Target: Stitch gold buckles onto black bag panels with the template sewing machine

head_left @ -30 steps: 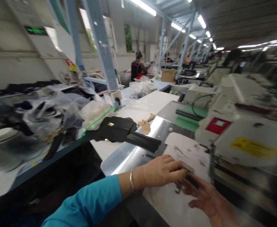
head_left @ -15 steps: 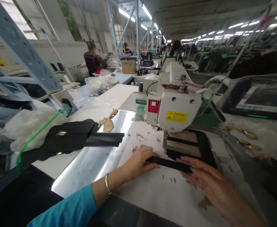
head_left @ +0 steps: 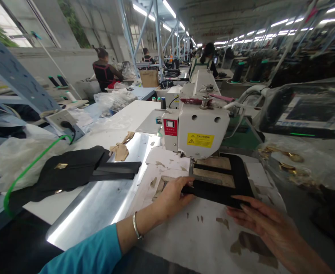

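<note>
Your left fingers are clamped on one end of a black strip (head_left: 213,193), thumb against index, and your right fingers appear closed on its other end; how far they wrap underneath is hidden. That puts your left hand (head_left: 170,201) and right hand (head_left: 267,222) at opposite ends of the strip, right of centre in the frame, a spread grip that probably serves to hold it straight and level. The strip lies along the near side of a slotted plate (head_left: 214,179); black on black, you cannot tell whether it rests on the dark piece there or hangs just above. The plate sits beneath the sewing machine head (head_left: 204,127), likely so its slots line up with the needle. A white sheet (head_left: 170,243) with torn brown patches spreads under your hands, perhaps to shield the surface below. To the left, a pile of black strips (head_left: 117,171) overlaps the shiny metal plate (head_left: 96,213), presumably for easy reach, beside larger black pieces (head_left: 73,163). Tan scraps (head_left: 120,151) lie near the white tabletop (head_left: 127,118). At right, a plastic-wrapped screen (head_left: 307,114) stands above a bag of gold fittings (head_left: 293,163), seemingly angled for you to read.
</note>
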Demonstrator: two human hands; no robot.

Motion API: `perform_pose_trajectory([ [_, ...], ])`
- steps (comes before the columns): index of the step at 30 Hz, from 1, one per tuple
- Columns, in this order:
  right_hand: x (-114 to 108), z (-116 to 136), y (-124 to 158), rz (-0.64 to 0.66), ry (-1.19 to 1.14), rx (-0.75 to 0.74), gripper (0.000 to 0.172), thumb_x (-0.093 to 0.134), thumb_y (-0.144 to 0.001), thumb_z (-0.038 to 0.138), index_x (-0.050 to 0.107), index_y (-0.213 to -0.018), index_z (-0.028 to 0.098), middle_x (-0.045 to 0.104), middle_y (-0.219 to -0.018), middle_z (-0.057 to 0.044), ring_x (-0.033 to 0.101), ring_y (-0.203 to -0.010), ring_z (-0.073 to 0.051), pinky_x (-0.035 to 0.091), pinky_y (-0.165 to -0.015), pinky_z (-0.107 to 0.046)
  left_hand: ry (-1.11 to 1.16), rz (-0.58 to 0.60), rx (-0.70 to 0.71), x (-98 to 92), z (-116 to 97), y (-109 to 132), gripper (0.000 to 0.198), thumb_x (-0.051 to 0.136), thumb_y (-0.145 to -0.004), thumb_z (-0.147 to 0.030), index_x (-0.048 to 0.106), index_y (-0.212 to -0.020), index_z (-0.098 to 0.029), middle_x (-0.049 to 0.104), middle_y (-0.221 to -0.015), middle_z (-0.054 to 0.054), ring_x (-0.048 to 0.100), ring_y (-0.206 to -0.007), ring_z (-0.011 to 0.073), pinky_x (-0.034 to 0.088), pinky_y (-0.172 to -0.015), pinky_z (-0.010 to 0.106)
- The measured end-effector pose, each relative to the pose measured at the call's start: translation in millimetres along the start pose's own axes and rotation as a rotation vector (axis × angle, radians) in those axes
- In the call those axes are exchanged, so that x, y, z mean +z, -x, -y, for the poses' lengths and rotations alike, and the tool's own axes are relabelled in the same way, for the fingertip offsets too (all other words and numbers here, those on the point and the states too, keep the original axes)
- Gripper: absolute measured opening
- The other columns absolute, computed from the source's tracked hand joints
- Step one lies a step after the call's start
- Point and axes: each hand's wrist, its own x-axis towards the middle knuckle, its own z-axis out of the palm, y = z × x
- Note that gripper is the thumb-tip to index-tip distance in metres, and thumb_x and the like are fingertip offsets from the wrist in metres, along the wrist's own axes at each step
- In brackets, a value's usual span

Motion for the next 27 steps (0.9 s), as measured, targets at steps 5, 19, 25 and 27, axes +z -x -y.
perform_pose_trajectory([
  [5,-22.4,-0.2,-6.4,-0.043,-0.019,0.058,0.059,0.088,-0.059,0.053,0.072,-0.104,0.019,0.076,-0.103,-0.016,0.072,-0.101,-0.033,0.059,-0.091,-0.043,0.759,-0.014,-0.169,16.6,15.0,-10.8,0.047,0.081,-0.070,-0.016,0.058,-0.111,-0.015,0.067,-0.093,0.003,0.064,-0.078,0.0125,0.050,-0.076,0.025],
  [19,-32.8,-8.5,-15.6,-0.055,-0.063,0.099,0.052,0.089,-0.060,0.049,0.073,-0.101,0.020,0.077,-0.101,-0.013,0.073,-0.096,-0.032,0.063,-0.083,-0.039,0.913,-0.038,-0.410,19.5,9.8,-16.1,0.052,0.093,-0.058,-0.036,0.060,-0.092,-0.016,0.068,-0.076,-0.002,0.066,-0.067,0.0109,0.056,-0.072,0.025],
  [25,-28.1,-1.7,-10.7,-0.119,0.021,-0.069,0.045,0.091,-0.058,0.047,0.078,-0.093,0.022,0.077,-0.102,-0.011,0.074,-0.089,-0.028,0.063,-0.082,-0.037,0.805,-0.063,-0.198,16.5,11.1,-12.8,0.031,0.086,-0.067,-0.031,0.062,-0.076,-0.015,0.073,-0.097,0.007,0.069,-0.087,0.0159,0.053,-0.083,0.029],
  [27,-23.5,1.9,-7.0,-0.132,0.032,-0.138,0.046,0.091,-0.056,0.047,0.080,-0.095,0.025,0.074,-0.114,-0.010,0.072,-0.099,-0.028,0.060,-0.089,-0.036,0.701,-0.081,-0.110,16.3,12.8,-11.7,0.023,0.081,-0.072,-0.027,0.062,-0.072,-0.015,0.073,-0.100,0.008,0.068,-0.095,0.0176,0.050,-0.089,0.031],
])
